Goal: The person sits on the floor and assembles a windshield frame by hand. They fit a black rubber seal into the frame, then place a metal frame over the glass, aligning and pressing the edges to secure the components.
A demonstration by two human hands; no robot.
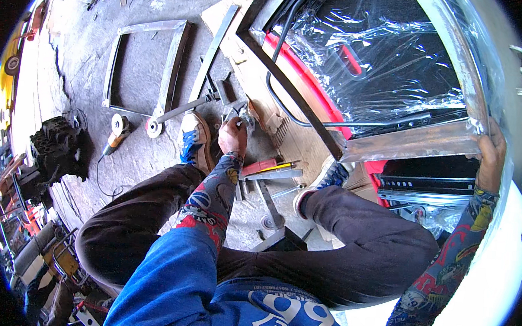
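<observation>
My right hand [491, 156] grips the near right corner of a large metal frame [405, 140], its fingers wrapped round the edge. The frame leans over a panel wrapped in clear plastic film [395, 57], with a red strip [306, 81] along its side. My left hand [232, 138] is closed just beside my left shoe, on something I cannot make out; a small metal piece shows above the fist. Right by it lie a square-section metal bar [183, 108] and scraps of metal. A red and yellow tool [267, 167] rests on the floor nearer to me.
A smaller rectangular metal frame [113, 71] lies on the concrete at the left, with a corded angle grinder [118, 130] below it. A flat metal strip [214, 51] stretches across cardboard. A black engine-like part [59, 149] and jumbled tools fill the far left.
</observation>
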